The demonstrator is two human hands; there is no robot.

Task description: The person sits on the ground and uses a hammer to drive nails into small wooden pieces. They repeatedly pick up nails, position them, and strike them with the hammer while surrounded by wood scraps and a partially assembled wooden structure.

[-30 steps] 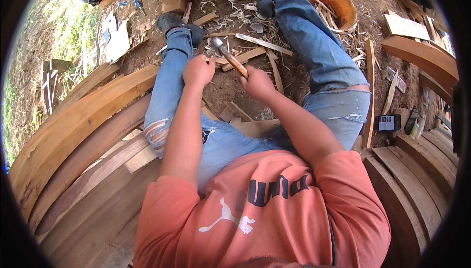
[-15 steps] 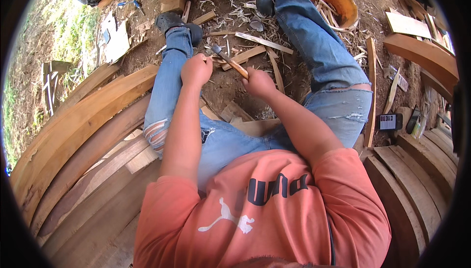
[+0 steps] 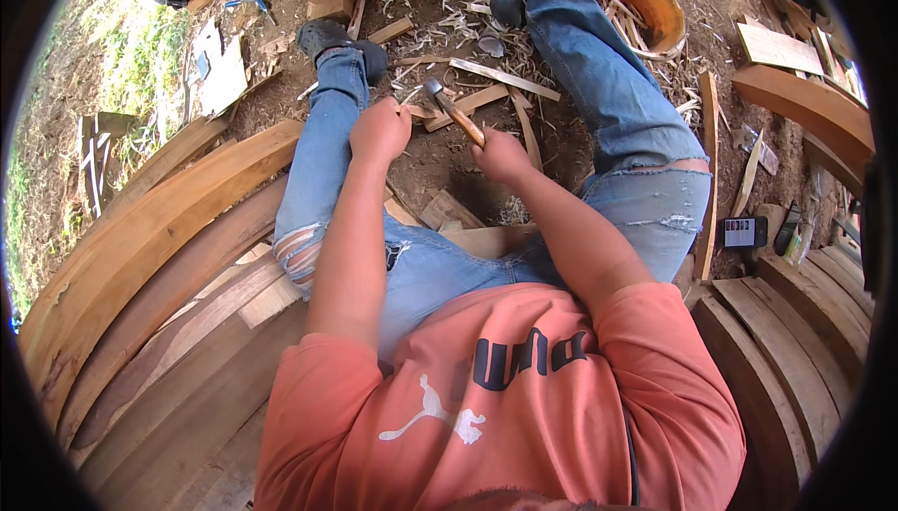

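Hammer (image 3: 454, 113) is clenched in the right hand (image 3: 502, 155); left hand (image 3: 380, 130) curls, its grip unclear.

Brown earth (image 3: 435, 169) is forming the floor, and an orange-yellow bucket (image 3: 669, 7) is resting on it. Wood shavings (image 3: 456, 15) are littering the ground left of the bucket. A pale strip (image 3: 505, 79) is lying nearer the wearer than the bucket; a white sheet (image 3: 223, 85) and a blue tool (image 3: 249, 4) are lying far left of it.
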